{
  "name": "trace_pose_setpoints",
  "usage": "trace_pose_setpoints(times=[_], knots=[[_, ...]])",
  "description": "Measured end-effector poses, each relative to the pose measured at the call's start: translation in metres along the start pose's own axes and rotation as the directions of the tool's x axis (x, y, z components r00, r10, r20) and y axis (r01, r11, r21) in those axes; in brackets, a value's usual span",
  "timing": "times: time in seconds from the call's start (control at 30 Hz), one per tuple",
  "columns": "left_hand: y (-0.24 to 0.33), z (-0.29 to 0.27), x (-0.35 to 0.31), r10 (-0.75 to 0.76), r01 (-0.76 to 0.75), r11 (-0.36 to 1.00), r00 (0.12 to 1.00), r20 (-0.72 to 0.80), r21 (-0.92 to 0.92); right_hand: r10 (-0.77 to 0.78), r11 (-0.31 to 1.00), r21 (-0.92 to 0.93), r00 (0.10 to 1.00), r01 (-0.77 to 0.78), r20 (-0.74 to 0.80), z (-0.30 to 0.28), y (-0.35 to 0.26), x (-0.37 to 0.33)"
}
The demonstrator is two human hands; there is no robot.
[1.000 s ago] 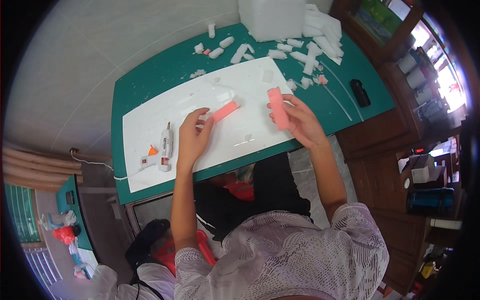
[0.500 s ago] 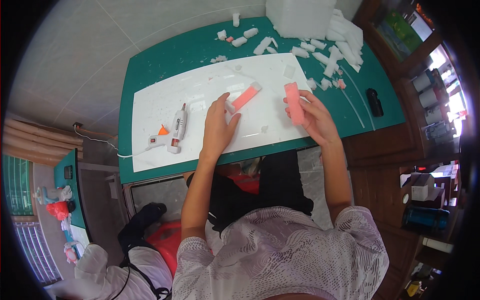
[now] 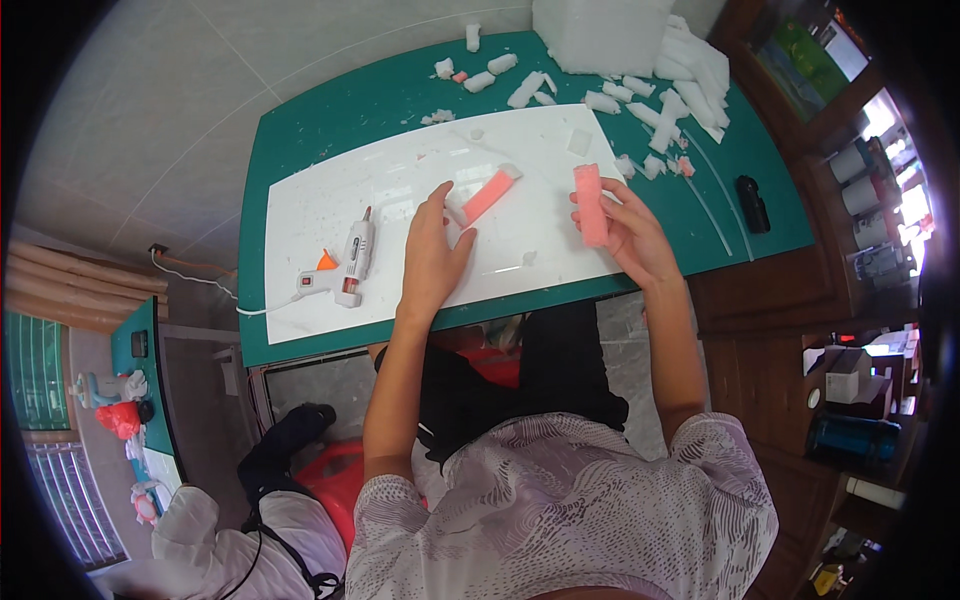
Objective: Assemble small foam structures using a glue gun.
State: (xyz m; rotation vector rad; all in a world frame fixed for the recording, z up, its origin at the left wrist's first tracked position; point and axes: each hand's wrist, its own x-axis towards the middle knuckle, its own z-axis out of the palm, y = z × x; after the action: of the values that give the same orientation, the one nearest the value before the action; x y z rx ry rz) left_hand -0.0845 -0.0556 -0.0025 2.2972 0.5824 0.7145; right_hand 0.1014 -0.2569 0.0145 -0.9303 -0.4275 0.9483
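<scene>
Pink rectangular foam bars [image 3: 489, 195], two: one flat on the glossy white board, one in the right hand. Left to right, as I see it from the room:

Item: white power cord [image 3: 268, 312], running off the board's left end. Risk: a snag on it would drag whatever it feeds.

Item: white plastic glue gun with an orange part [image 3: 352, 260], on its side, nozzle pointing away from the person. Whether it is hot I cannot tell; if so, a forearm swung left could meet the tip.

Item: left hand [image 3: 432, 255], half open, fingers and thumb curved around the near end of the lying bar, apparently holding nothing; contact cannot be told. Risk: a careless nudge could send the light bar skidding over the slick surface.

Item: glossy white board [image 3: 545, 225], bearing scattered crumbs that could cling to foam.

Item: second pink foam bar [image 3: 590, 210], roughly upright above the board's right end, gripped by the right hand [image 3: 637, 235], fingers closed on its side. Risk: too hard a squeeze could dent or snap it.

Item: loose white foam offcuts [image 3: 527, 92], along the back of the green table [image 3: 300, 140]; a brushing sleeve could scatter them.
</scene>
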Motion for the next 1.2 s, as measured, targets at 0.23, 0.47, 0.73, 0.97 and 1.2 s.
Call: trace_pose_setpoints(times=[0.23,0.47,0.73,0.97,1.2], knots=[[0.002,-0.007,-0.003,-0.061,0.061,0.998,0.998,0.028,-0.007,0.025,0.998,0.050,0.999,-0.026,0.028,0.000,0.006,0.003],[0.012,-0.033,0.016,0.169,-0.173,0.983,0.984,0.062,0.059,0.005,1.000,0.029,1.000,-0.005,0.000,-0.011,0.006,0.001],[0.031,-0.003,0.142,0.020,-0.108,0.984,0.861,0.509,0.144,-0.011,0.995,0.098,1.000,0.010,0.005,-0.016,0.017,-0.001],[0.020,0.031,0.172,-0.213,-0.085,0.927,0.682,0.700,0.365,-0.008,0.991,0.130,1.000,0.008,0.000,-0.029,0.015,-0.012],[0.025,0.025,0.166,-0.178,0.013,0.975,0.636,0.751,0.220,-0.021,0.991,0.135,1.000,0.019,0.009,-0.033,0.013,-0.014]])
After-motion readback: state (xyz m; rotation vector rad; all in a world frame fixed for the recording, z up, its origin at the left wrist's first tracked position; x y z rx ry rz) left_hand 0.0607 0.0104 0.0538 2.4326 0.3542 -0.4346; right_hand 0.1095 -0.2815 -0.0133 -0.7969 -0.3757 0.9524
